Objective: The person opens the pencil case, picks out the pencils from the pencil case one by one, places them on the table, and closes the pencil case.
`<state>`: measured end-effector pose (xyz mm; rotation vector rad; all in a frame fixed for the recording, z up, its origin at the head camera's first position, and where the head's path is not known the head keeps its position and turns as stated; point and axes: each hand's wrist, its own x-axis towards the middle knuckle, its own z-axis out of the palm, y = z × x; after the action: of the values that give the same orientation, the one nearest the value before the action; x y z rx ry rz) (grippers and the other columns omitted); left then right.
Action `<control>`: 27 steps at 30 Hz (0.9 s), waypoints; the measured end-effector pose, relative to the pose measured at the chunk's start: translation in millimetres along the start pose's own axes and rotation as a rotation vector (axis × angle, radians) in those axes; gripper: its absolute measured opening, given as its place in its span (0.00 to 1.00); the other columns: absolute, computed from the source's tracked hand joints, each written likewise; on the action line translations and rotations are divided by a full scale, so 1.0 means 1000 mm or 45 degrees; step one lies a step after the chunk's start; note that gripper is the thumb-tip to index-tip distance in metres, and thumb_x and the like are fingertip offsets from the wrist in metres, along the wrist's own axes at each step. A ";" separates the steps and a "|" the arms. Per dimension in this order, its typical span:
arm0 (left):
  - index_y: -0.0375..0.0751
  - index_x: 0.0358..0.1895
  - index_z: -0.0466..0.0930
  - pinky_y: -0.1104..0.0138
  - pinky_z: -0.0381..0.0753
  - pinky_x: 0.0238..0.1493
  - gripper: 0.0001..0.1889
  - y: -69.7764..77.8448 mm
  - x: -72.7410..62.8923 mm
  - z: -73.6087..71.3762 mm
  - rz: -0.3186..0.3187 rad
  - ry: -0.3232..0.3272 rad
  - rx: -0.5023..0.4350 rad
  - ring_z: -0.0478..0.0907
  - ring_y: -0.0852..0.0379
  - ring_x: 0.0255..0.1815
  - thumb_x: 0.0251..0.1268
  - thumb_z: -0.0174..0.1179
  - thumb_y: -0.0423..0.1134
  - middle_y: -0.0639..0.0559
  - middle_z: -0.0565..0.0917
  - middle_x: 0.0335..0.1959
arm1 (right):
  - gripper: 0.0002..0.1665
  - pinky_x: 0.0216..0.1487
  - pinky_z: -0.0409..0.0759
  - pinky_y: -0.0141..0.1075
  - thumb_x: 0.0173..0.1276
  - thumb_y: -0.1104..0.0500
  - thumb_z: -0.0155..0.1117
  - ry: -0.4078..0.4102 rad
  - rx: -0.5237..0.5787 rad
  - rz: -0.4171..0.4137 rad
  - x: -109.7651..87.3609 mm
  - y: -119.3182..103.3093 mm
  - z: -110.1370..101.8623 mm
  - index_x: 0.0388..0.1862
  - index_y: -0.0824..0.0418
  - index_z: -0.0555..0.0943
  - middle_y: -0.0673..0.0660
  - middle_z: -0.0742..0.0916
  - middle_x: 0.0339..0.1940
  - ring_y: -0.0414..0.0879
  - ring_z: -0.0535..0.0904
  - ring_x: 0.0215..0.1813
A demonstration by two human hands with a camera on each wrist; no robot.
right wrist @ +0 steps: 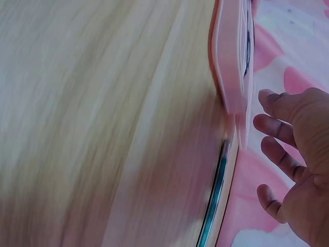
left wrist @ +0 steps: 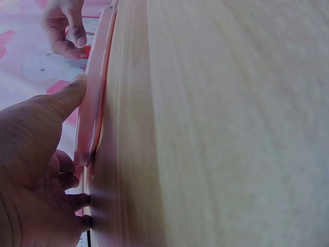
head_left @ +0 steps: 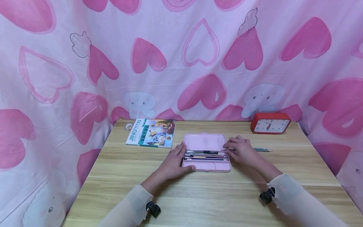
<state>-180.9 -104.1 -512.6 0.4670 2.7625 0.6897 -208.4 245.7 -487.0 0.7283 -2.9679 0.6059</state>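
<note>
A pink pencil case (head_left: 199,165) lies open on the wooden bench (head_left: 198,198), its lid tipped back and a row of pencils (head_left: 205,157) and pens inside. The left hand (head_left: 175,162) has a relaxed grip — fingers against the case's left side, thumb extended at its front edge. The right hand (head_left: 241,151) is at the right end, by the hinge, fingers bent; whether its grip has something thin between thumb and finger, I cannot tell. Loose pencils (head_left: 263,149) lie just right of that hand. Behind stand a red clock (head_left: 270,123) at right and, lying flat at left, a book (head_left: 153,133) — a roll of tape (head_left: 129,126) beside it.
</note>
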 end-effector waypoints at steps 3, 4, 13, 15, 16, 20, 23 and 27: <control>0.48 0.93 0.46 0.45 0.46 0.95 0.61 0.000 0.000 -0.001 0.000 -0.006 -0.001 0.41 0.44 0.96 0.69 0.64 0.77 0.53 0.44 0.96 | 0.13 0.55 0.69 0.50 0.74 0.57 0.79 -0.027 0.023 -0.032 0.002 -0.005 0.005 0.55 0.48 0.94 0.50 0.92 0.53 0.49 0.76 0.54; 0.48 0.93 0.46 0.45 0.45 0.95 0.61 0.000 0.000 -0.001 0.000 -0.008 -0.002 0.41 0.44 0.96 0.69 0.64 0.77 0.53 0.44 0.96 | 0.12 0.54 0.68 0.48 0.74 0.56 0.79 -0.036 0.026 -0.043 0.003 -0.006 0.007 0.54 0.48 0.94 0.49 0.92 0.52 0.48 0.76 0.54; 0.47 0.93 0.46 0.45 0.46 0.95 0.61 -0.002 0.001 0.000 0.007 -0.006 -0.005 0.42 0.44 0.96 0.69 0.64 0.77 0.52 0.44 0.96 | 0.12 0.56 0.68 0.51 0.73 0.57 0.80 -0.130 0.024 -0.035 0.005 -0.015 0.015 0.52 0.44 0.95 0.44 0.89 0.48 0.46 0.75 0.53; 0.47 0.93 0.47 0.45 0.46 0.95 0.61 -0.002 0.001 -0.001 0.012 -0.003 -0.011 0.42 0.43 0.96 0.69 0.64 0.77 0.51 0.45 0.96 | 0.13 0.59 0.70 0.56 0.72 0.59 0.81 -0.129 -0.009 -0.048 0.006 -0.016 0.016 0.52 0.44 0.95 0.44 0.89 0.48 0.47 0.76 0.54; 0.46 0.93 0.47 0.44 0.46 0.95 0.61 -0.002 0.001 -0.001 0.014 -0.001 -0.016 0.42 0.43 0.96 0.69 0.64 0.76 0.51 0.45 0.96 | 0.14 0.62 0.71 0.58 0.72 0.60 0.81 -0.128 -0.027 -0.053 0.006 -0.017 0.016 0.52 0.44 0.95 0.44 0.89 0.48 0.47 0.76 0.55; 0.47 0.93 0.47 0.44 0.45 0.95 0.61 -0.001 0.000 -0.002 0.012 0.000 -0.023 0.42 0.43 0.96 0.70 0.64 0.76 0.51 0.46 0.96 | 0.15 0.65 0.72 0.63 0.70 0.61 0.82 -0.110 -0.079 -0.089 0.007 -0.021 0.018 0.52 0.47 0.95 0.46 0.89 0.47 0.49 0.78 0.56; 0.47 0.93 0.47 0.45 0.45 0.95 0.61 -0.002 0.000 -0.001 0.011 -0.002 -0.018 0.42 0.43 0.96 0.70 0.64 0.76 0.51 0.45 0.96 | 0.14 0.64 0.73 0.64 0.70 0.62 0.81 -0.096 -0.113 -0.113 0.007 -0.023 0.019 0.52 0.48 0.95 0.47 0.89 0.47 0.50 0.78 0.55; 0.46 0.93 0.47 0.44 0.46 0.95 0.61 -0.002 0.000 0.000 0.015 -0.004 -0.017 0.42 0.43 0.96 0.70 0.65 0.76 0.50 0.45 0.96 | 0.13 0.65 0.74 0.66 0.71 0.62 0.81 -0.088 -0.141 -0.114 0.008 -0.023 0.021 0.51 0.49 0.95 0.47 0.88 0.47 0.49 0.78 0.55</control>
<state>-181.8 -105.7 -513.7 0.4819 2.7525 0.7095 -203.4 215.7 -497.1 0.8835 -2.9823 0.4157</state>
